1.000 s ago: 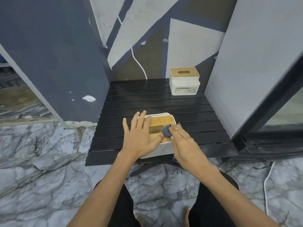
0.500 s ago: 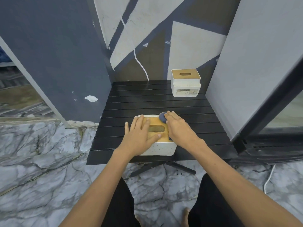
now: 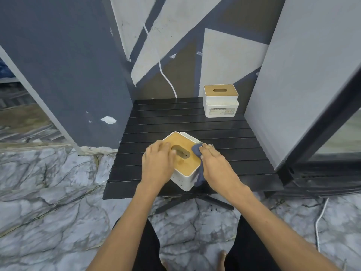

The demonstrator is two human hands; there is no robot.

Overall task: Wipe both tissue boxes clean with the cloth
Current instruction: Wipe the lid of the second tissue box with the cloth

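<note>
The black slatted table (image 3: 187,122) filled the middle of the view, standing on a marble floor (image 3: 48,202) against a painted wall. At about one o'clock on the table, in its far right corner, the far tissue box (image 3: 220,102) stood upright and untouched, well apart from the hands.

Near the front edge, at about six o'clock on the table, the near tissue box (image 3: 183,161) sat turned cornerwise, one corner pointing at the person. Half a second before it had lain square to the table edge, so it had been swung round, probably to bring a fresh side within reach.

The left hand (image 3: 158,163) lay flat on the wooden lid, fingers spread and pressing down rather than gripping, steadying the box. The right hand (image 3: 214,165) had moved from the back edge of the lid to the box's right side at three o'clock, fingers extended and pressing the blue cloth (image 3: 197,151) against the wall, its loose end hanging below the palm.

By my judgement the lid was done and the sides were in hand; the far box remained to be wiped.
</note>
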